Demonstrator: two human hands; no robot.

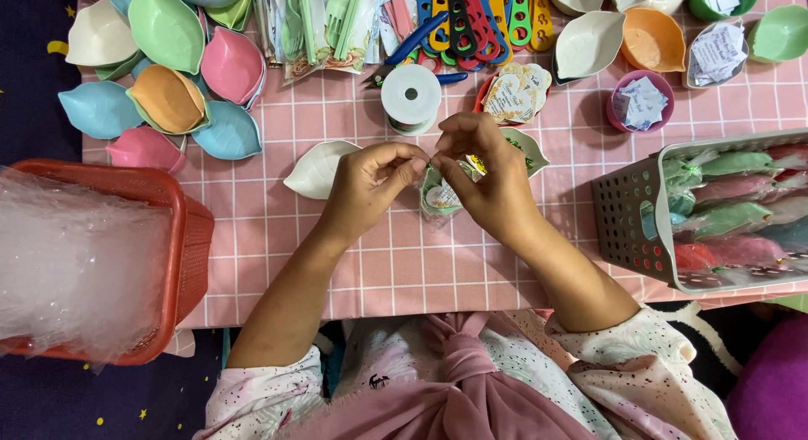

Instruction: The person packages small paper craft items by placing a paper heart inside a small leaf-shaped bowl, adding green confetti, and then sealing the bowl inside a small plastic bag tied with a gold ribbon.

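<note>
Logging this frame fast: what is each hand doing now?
Left hand: fingers pinched shut on the clear wrapped packet.
Right hand: pinched shut on the same packet's top.

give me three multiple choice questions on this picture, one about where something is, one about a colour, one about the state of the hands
1. Where is the white spool of ribbon?
A. just beyond the hands
B. in the red basket
C. in the grey basket

2. What colour is the basket holding clear wrap?
A. grey
B. red
C. blue

3. What are the left hand and right hand doing?
A. resting flat, apart
B. fingertips pinched together above a small clear-wrapped packet
C. lifting a leaf dish

Answers: 1 A, the spool stands on the pink cloth past the fingertips. 2 B, its rim and wall are red. 3 B, both hands meet at the packet's top.
</note>
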